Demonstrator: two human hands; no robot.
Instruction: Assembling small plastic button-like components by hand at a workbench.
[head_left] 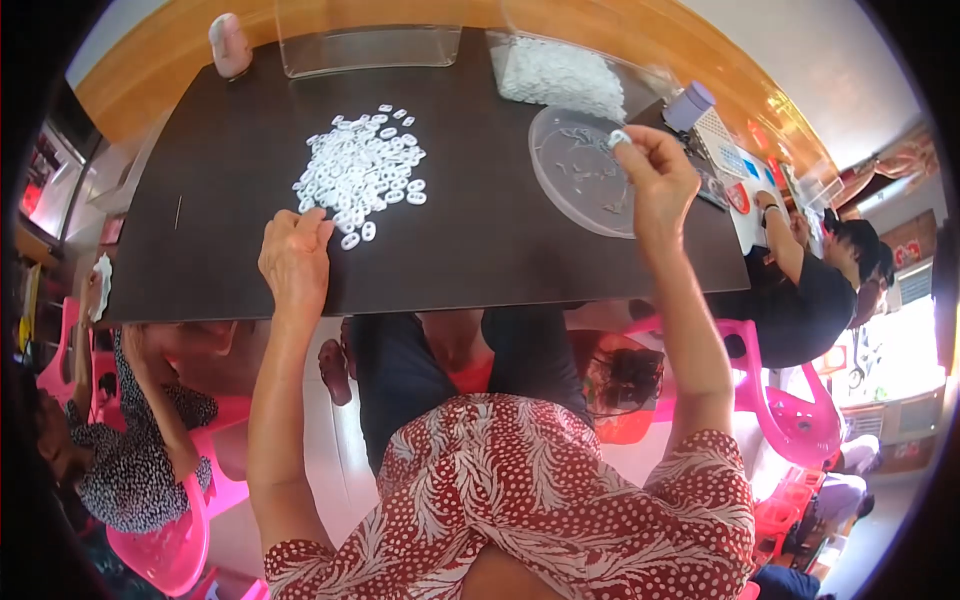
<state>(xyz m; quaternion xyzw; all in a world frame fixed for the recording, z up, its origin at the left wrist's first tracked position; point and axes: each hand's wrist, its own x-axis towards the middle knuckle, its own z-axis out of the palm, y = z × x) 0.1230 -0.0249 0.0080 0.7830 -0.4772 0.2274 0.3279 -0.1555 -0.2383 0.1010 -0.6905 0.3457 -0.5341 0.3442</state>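
A heap of small white oval plastic pieces [360, 165], each with two holes, lies left of centre on the dark table [460, 230]. My left hand [297, 255] rests at the near left edge of this heap. Its fingers are curled together, and whatever is between them is hidden. Raised at the right, my right hand [660, 185] pinches one small white plastic piece [619, 138] between thumb and forefinger. Below and beside that hand sits a shallow round translucent dish [560, 190] with thin greyish bits scattered inside.
Behind the dish, a clear bin of white pieces [560, 75] stands beside a purple-lidded container [688, 105]. Another clear bin [370, 65] and a pinkish bottle [230, 48] line the far edge. People sit at left [140, 460] and right [800, 290] on pink chairs.
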